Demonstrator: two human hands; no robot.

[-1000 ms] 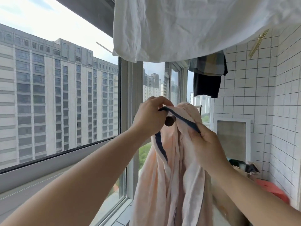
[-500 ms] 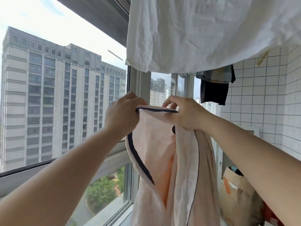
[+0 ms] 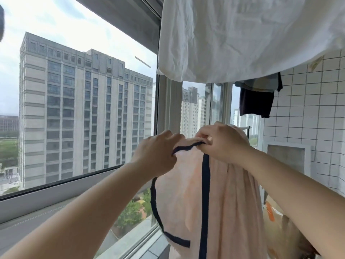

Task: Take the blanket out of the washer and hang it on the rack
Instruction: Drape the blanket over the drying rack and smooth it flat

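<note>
Blanket (image 3: pixel 220 193) top edge hidden under both hands.

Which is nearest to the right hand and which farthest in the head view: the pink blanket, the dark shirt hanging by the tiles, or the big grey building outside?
1. Blanket: held in the right hand, directly below it.
2. Dark shirt: above and to the right, by the tiled wall.
3. Grey building: outside the window, far left.
</note>
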